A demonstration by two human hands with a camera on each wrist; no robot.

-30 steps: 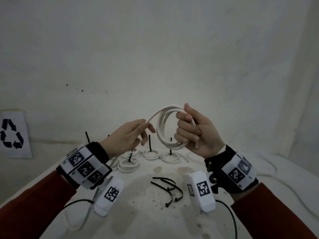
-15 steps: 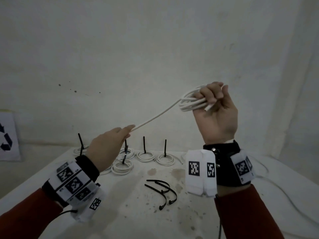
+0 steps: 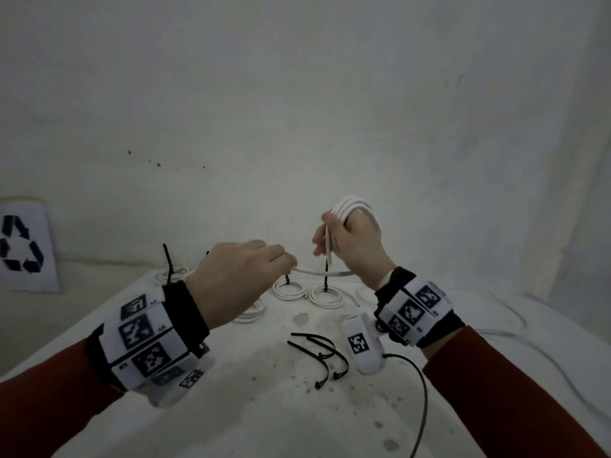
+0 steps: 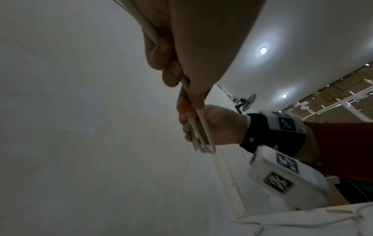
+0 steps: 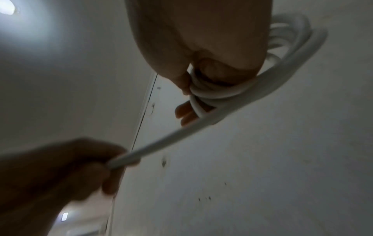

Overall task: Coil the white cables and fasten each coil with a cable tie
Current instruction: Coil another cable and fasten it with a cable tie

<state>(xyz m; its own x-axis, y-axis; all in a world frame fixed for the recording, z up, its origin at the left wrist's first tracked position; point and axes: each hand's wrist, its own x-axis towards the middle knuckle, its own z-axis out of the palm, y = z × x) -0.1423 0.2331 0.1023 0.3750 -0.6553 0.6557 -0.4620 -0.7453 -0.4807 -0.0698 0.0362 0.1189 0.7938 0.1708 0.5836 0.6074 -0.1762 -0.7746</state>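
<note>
While the right hand holds the white cable above the table, fingers curled round a bundle of about three or four loops, one short free end hangs down past its fingers, pointing roughly straight down. The coil stands more or less on edge over the top of the hand. From it a single run of cable goes leftward, long axis close to horizontal, to the left hand, whose thumb and fingers pinch it; both hands are up off the table.

Counts on the table: finished coils at the far edge, two plainly visible, each with a black tie standing upright; at least two more partly hidden behind the left hand, so exact total unclear. Loose black cable ties in the middle, near side: looks like three, overlapping, hard to be sure. One recycling sign on the left wall.
</note>
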